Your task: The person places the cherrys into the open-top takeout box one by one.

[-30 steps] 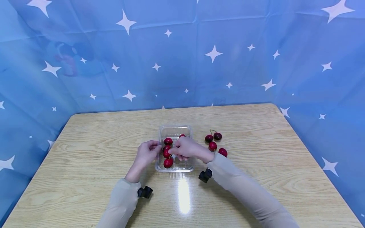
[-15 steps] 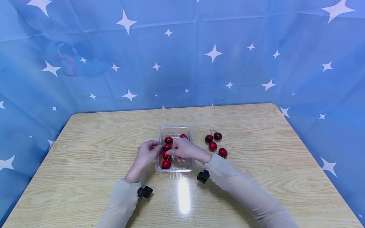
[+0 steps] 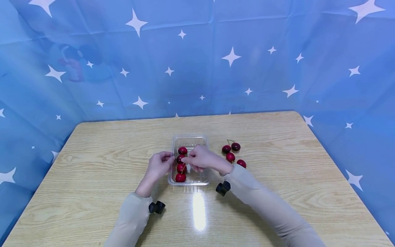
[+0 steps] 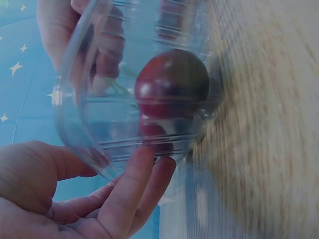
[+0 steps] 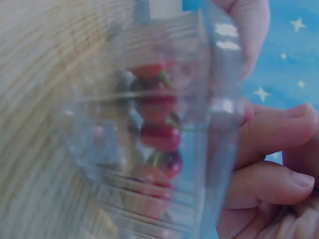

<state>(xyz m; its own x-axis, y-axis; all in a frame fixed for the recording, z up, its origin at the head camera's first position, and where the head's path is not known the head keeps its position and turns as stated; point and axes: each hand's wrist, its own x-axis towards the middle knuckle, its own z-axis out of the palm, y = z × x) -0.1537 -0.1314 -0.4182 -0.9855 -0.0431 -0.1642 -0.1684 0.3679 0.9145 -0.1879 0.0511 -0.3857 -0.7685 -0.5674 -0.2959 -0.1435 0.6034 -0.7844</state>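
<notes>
A clear plastic container (image 3: 188, 140) stands on the table. Along its left side lies a row of several red cherries (image 3: 181, 168), some with green stems. My left hand (image 3: 158, 166) pinches its left rim; in the left wrist view the thumb is at the rim and the fingertips (image 4: 144, 157) press the outer wall. Over the inside is my right hand (image 3: 202, 158), index finger stretched out to the second cherry (image 3: 180, 159) from the back. In the right wrist view its other fingers (image 5: 279, 129) are bent. The right hand largely covers another cherry at the back right.
Right of the container lie several loose cherries: a dark pair (image 3: 236, 147) joined by a stem, a red one (image 3: 230, 157), and another red one (image 3: 241, 163) close to the right sleeve (image 3: 256, 192). A blue star-patterned cloth (image 3: 197, 68) hangs behind the wooden table (image 3: 108, 147).
My right index fingertip has moved from the third cherry back to the second one. The front cherries in the row have shifted slightly. My left hand has stayed at the rim.
</notes>
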